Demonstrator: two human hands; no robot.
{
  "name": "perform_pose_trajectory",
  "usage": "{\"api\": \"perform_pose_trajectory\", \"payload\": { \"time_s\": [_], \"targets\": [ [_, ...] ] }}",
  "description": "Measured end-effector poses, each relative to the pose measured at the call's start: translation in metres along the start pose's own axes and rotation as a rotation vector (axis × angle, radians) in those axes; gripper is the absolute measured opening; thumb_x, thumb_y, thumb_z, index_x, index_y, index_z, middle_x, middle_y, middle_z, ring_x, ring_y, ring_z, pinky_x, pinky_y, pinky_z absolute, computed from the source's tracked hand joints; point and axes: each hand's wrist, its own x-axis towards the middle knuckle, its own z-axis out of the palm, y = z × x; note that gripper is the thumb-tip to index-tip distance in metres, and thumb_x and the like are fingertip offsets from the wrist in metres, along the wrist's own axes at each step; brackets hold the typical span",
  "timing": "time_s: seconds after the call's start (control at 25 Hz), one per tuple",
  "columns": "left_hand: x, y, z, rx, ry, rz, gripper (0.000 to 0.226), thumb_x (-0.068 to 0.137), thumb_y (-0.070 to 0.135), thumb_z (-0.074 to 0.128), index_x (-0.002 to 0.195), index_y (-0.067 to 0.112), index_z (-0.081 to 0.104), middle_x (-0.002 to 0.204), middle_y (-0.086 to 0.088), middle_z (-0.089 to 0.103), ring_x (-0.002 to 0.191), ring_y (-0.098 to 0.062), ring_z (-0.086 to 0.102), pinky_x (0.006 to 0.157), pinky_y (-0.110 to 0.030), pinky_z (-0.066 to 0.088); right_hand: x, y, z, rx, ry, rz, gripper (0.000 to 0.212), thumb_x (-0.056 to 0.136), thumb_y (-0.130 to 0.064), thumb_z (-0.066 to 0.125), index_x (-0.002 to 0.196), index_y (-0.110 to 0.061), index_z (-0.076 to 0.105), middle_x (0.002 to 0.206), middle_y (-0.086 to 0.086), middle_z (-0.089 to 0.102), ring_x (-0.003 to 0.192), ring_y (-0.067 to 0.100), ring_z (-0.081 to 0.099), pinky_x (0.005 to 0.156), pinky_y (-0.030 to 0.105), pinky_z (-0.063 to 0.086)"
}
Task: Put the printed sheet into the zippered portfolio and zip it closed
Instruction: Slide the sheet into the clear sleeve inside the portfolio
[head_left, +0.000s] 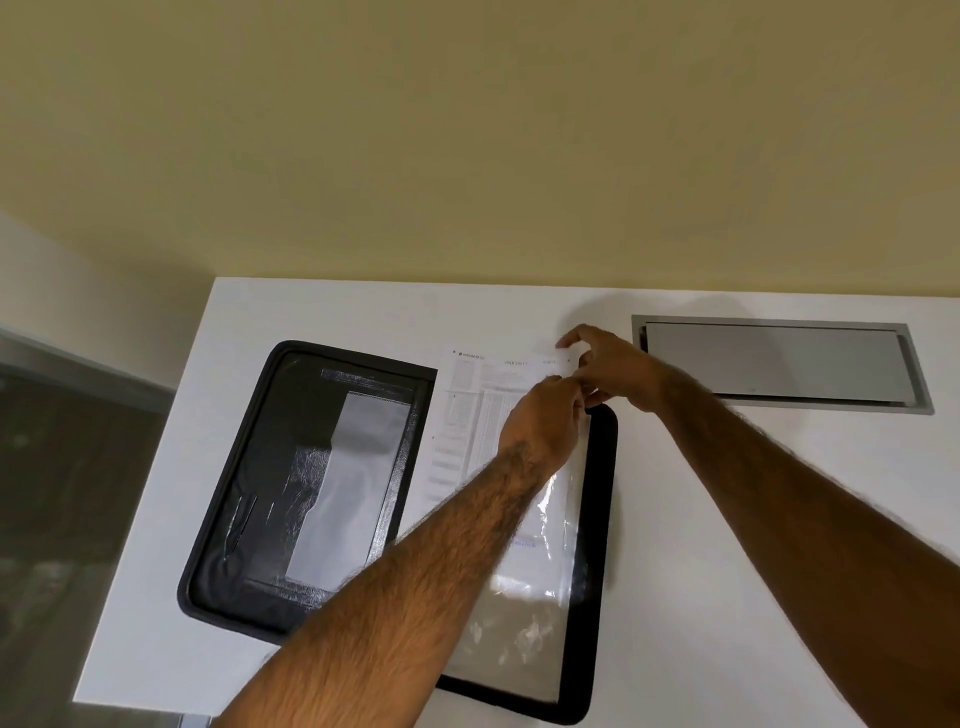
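Grip: the left hand (545, 415) and right hand (608, 369) meet with fingers pinched on the top right corner of the printed sheet (478, 410). The sheet lies partly inside a clear sleeve (524, 613) on the right half of the open black portfolio (311, 483), its top edge projecting beyond the portfolio. The portfolio rests flat on the white table (701, 545); right of the portfolio, a grey hatch (779, 364) is set into the table.

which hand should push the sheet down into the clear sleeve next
Probably the left hand: it rests on the printed sheet over the open portfolio. The right hand pinches the sheet's top corner, steadying it.
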Motion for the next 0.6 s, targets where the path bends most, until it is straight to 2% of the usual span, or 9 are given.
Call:
{"api": "perform_pose_trajectory", "payload": {
  "time_s": [0.12, 0.2, 0.32, 0.4, 0.48, 0.56, 0.6],
  "targets": [
    [0.002, 0.001, 0.006, 0.006, -0.039, -0.014, 0.022, 0.103, 0.021, 0.051, 0.107, 0.008, 0.067, 0.101, -0.007, 0.073, 0.085, -0.02, 0.07, 0.073, -0.024, 0.052, -0.001, 0.008, 0.005, 0.001, 0.019, 0.023, 0.028, 0.085, 0.001, 0.067, 0.109, -0.013, 0.062, 0.099, 0.025, 0.069, 0.078, 0.032, 0.073, 0.062, 0.035, 0.063],
    [-0.001, -0.004, 0.008, 0.004, -0.085, -0.011, 0.018, 0.102, 0.021, 0.052, 0.108, 0.01, 0.066, 0.1, -0.006, 0.074, 0.086, -0.021, 0.071, 0.074, -0.027, 0.055, 0.0, 0.008, 0.01, -0.011, 0.029, 0.019, 0.034, 0.083, 0.004, 0.065, 0.112, -0.013, 0.065, 0.093, 0.024, 0.07, 0.075, 0.03, 0.073, 0.062, 0.035, 0.063],
    [-0.003, -0.026, 0.002, 0.112, -0.144, -0.003, 0.028, 0.098, 0.018, 0.053, 0.124, 0.016, 0.062, 0.115, -0.004, 0.07, 0.101, -0.024, 0.067, 0.086, -0.04, 0.056, 0.001, 0.007, 0.015, -0.111, 0.038, -0.002, 0.043, 0.082, 0.009, 0.063, 0.119, -0.014, 0.068, 0.086, 0.003, 0.065, 0.077, 0.026, 0.07, 0.064, 0.038, 0.064],
    [-0.004, -0.042, -0.004, 0.183, -0.154, -0.041, 0.03, 0.097, 0.015, 0.053, 0.125, 0.019, 0.063, 0.12, -0.003, 0.068, 0.105, -0.024, 0.065, 0.087, -0.037, 0.053, 0.002, 0.005, 0.018, -0.167, 0.054, -0.018, 0.045, 0.084, 0.011, 0.054, 0.118, -0.013, 0.07, 0.086, -0.002, 0.058, 0.078, 0.026, 0.065, 0.067, 0.041, 0.063],
    [-0.004, -0.051, -0.007, 0.195, -0.14, -0.071, 0.023, 0.096, 0.011, 0.051, 0.106, 0.019, 0.07, 0.108, -0.002, 0.07, 0.093, -0.022, 0.066, 0.075, -0.029, 0.05, 0.002, 0.0, 0.021, -0.267, 0.063, -0.074, 0.048, 0.084, 0.012, 0.049, 0.12, -0.012, 0.07, 0.096, 0.0, 0.063, 0.082, 0.025, 0.064, 0.07, 0.038, 0.061],
    [-0.001, -0.052, -0.01, 0.164, -0.117, -0.083, 0.024, 0.096, 0.01, 0.049, 0.09, 0.018, 0.071, 0.099, 0.001, 0.071, 0.084, -0.019, 0.066, 0.069, -0.028, 0.049, 0.003, -0.005, 0.024, -0.387, 0.048, -0.171, 0.048, 0.084, 0.013, 0.051, 0.124, -0.006, 0.068, 0.121, 0.008, 0.068, 0.105, 0.025, 0.065, 0.087, 0.033, 0.054],
    [0.0, -0.052, -0.011, 0.134, -0.106, -0.092, 0.025, 0.097, 0.011, 0.049, 0.089, 0.018, 0.072, 0.099, 0.002, 0.071, 0.085, -0.018, 0.067, 0.071, -0.029, 0.052, 0.003, -0.008, 0.025, -0.42, 0.038, -0.209, 0.046, 0.084, 0.014, 0.052, 0.124, -0.004, 0.068, 0.128, 0.012, 0.066, 0.116, 0.025, 0.062, 0.094, 0.029, 0.049]
  ]
}}
